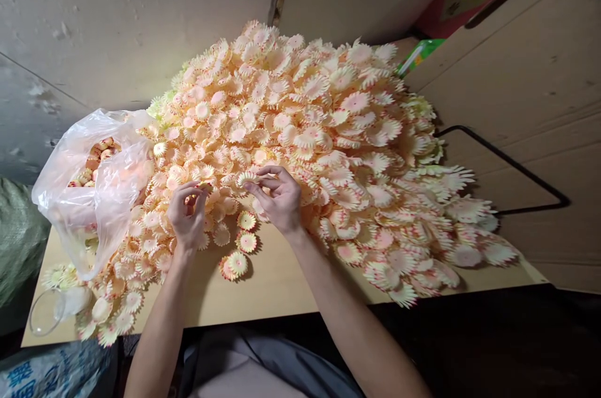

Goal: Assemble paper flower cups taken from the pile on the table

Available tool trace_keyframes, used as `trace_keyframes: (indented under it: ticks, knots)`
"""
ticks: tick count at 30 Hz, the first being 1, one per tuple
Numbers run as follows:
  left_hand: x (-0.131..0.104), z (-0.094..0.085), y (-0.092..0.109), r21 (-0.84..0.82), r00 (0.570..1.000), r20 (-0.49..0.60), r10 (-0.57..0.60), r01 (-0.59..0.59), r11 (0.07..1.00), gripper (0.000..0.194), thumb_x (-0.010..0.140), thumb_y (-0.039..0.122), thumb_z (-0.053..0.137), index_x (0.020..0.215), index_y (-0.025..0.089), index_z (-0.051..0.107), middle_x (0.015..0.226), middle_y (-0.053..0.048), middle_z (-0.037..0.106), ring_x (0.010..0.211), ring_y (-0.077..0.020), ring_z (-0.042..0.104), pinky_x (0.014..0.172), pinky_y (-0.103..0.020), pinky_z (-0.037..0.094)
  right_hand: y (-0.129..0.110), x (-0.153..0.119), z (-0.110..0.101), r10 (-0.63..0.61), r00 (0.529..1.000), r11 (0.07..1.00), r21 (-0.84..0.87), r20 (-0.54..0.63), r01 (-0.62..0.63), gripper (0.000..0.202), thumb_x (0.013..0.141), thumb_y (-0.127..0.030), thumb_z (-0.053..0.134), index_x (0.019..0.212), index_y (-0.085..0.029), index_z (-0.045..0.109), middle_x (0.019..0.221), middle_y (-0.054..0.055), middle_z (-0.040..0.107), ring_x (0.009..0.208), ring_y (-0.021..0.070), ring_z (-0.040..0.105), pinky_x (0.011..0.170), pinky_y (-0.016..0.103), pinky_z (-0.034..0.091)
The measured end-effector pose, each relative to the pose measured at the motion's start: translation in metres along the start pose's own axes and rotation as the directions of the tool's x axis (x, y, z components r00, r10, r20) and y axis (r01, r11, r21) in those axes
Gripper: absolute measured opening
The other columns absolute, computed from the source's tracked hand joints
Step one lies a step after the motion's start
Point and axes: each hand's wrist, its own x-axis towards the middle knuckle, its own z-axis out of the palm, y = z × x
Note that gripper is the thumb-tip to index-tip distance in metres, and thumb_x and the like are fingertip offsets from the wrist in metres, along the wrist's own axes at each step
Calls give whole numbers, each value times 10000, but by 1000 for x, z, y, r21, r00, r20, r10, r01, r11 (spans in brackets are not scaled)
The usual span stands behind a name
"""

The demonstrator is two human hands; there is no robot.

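My right hand (pixel 278 198) pinches a petalled disc (pixel 247 179), thumb against fingertips, at the front edge of the heap (pixel 282 116); my left hand (pixel 186 213), nearly closed, pinches an unclear piece (pixel 205 188). Little seems done: a few loose discs (pixel 246 241) lie in front of the heap.

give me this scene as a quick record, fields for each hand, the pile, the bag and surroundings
left hand: left hand, fingertips pinched on a small piece, details unclear
right hand: right hand, holding a pale scalloped piece between thumb and fingers
pile: large heap of petal-edged pieces, cream and pink, across the table
near hands: a few loose red-edged pieces on the tabletop
bag: translucent plastic bag, left side, rounded pieces visible at its opening
right edge: cardboard and bent black bar
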Motion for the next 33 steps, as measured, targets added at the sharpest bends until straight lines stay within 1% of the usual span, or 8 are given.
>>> trace_keyframes:
  ticks: [5, 7, 10, 13, 16, 20, 27, 33]
  knots:
    - [-2, 2, 5, -88, 994, 28, -103, 105, 991, 320, 800, 229, 742, 1070, 242, 570, 990, -41, 701, 939, -159, 710, 780, -295, 625, 5, 5, 2, -94, 993, 995, -44, -73, 91, 355, 775, -450, 765, 936, -204, 567, 803, 37, 676, 678, 158, 656, 624, 272, 544]
    - [-3, 3, 6, -86, 991, 48, -127, 130, 988, 288, 798, 238, 742, 1049, 223, 602, 978, -44, 712, 937, -162, 712, 795, -297, 625, 0, 9, 5, -166, 986, 985, -54, 9, 166, 387, 796, -450, 746, 1059, -206, 599, 1029, 92, 681, 862, 195, 680, 757, 318, 582]
    - [-3, 2, 7, -38, 987, 76, -142, 145, 989, 238, 820, 288, 718, 1025, 187, 651, 990, -64, 719, 954, -179, 712, 837, -315, 620, -15, 14, 10, -264, 946, 960, -43, 186, 276, 595, 793, -445, 754, 1315, -258, 536, 1420, 130, 490, 1150, 257, 606, 876, 363, 590]
    - [-2, 0, 11, -1, 978, 124, -166, 168, 986, 304, 840, 333, 698, 1103, 185, 664, 1104, -102, 713, 1063, -212, 688, 874, -327, 612, -26, 13, 14, -278, 931, 953, -55, 238, 299, 400, 830, -408, 729, 1185, -241, 652, 1251, 106, 630, 1027, 234, 657, 851, 354, 594]
    - [0, -4, 16, -106, 940, 258, -224, 258, 960, 304, 916, 369, 590, 1169, 219, 666, 1321, -119, 631, 1198, -242, 629, 905, -358, 607, -24, 8, 17, -193, 909, 978, -3, 368, 209, 206, 832, -359, 735, 970, -207, 723, 958, 62, 733, 865, 198, 699, 837, 341, 591]
    - [0, -5, 16, -212, 901, 367, -231, 323, 922, 272, 882, 325, 649, 1123, 216, 710, 1404, -118, 578, 1283, -285, 570, 949, -371, 584, -8, 8, 17, -116, 900, 974, 227, 420, 19, 290, 722, -295, 835, 967, -196, 714, 965, 51, 744, 900, 188, 709, 865, 329, 593]
    - [0, -2, 13, -242, 904, 361, -231, 330, 912, 410, 798, 248, 754, 1195, 247, 650, 1249, -105, 693, 1185, -246, 647, 979, -368, 559, 2, 10, 10, 16, 870, 918, 337, 492, -208, 413, 586, -221, 911, 949, -181, 718, 914, 48, 760, 837, 179, 722, 787, 315, 619]
    - [1, -5, 11, -238, 894, 351, -278, 372, 897, 304, 709, 260, 824, 993, 197, 735, 1291, -138, 662, 1192, -312, 637, 883, -384, 604, -3, 8, 12, 66, 895, 908, 345, 440, -236, 333, 592, -237, 907, 865, -181, 725, 875, 39, 768, 836, 179, 734, 832, 325, 617]
